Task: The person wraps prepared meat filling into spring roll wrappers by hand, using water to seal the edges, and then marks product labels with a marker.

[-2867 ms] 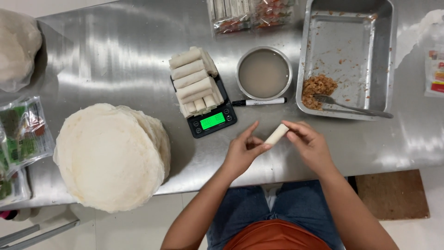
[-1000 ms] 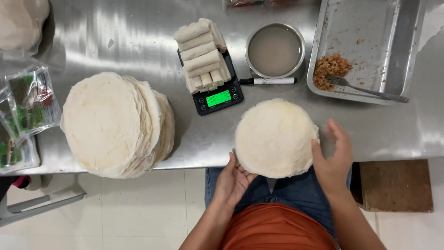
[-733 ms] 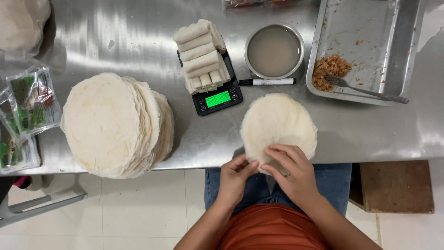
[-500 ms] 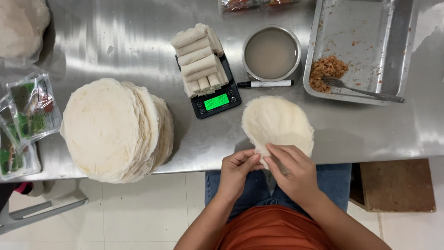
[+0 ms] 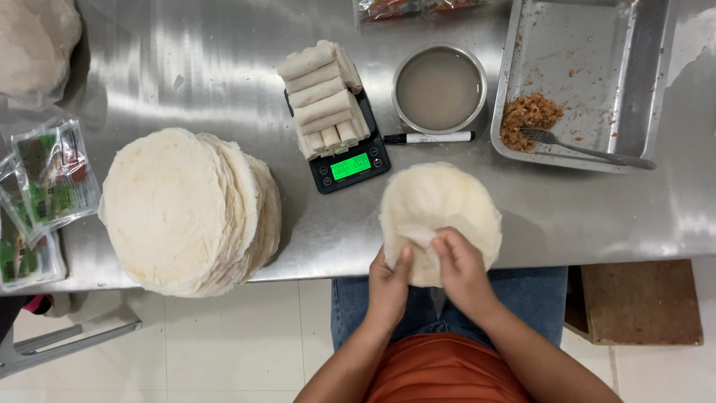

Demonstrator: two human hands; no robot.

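Observation:
A small stack of round white wrappers (image 5: 440, 209) lies at the near edge of the steel table (image 5: 186, 67). My left hand (image 5: 389, 282) and my right hand (image 5: 459, 270) both pinch the near rim of the top wrapper, peeling it up from the sheets under it. Behind the wrappers, several finished rolls (image 5: 322, 97) are piled on a black scale with a green display (image 5: 350, 166). A metal bowl of cloudy liquid (image 5: 438, 89) and a black-and-white marker (image 5: 429, 137) lie beyond.
A tall stack of wrappers (image 5: 186, 213) stands at the left. A steel tray (image 5: 597, 45) at the right holds brown minced filling (image 5: 528, 113) and a fork (image 5: 589, 151). Plastic packets (image 5: 45, 186) lie at the far left edge, a white bag (image 5: 33, 45) at the back left.
I put down the finished roll and drew a small stack of wrappers in front of me. Both hands moved from its sides to its near rim and lifted the top sheet's edge.

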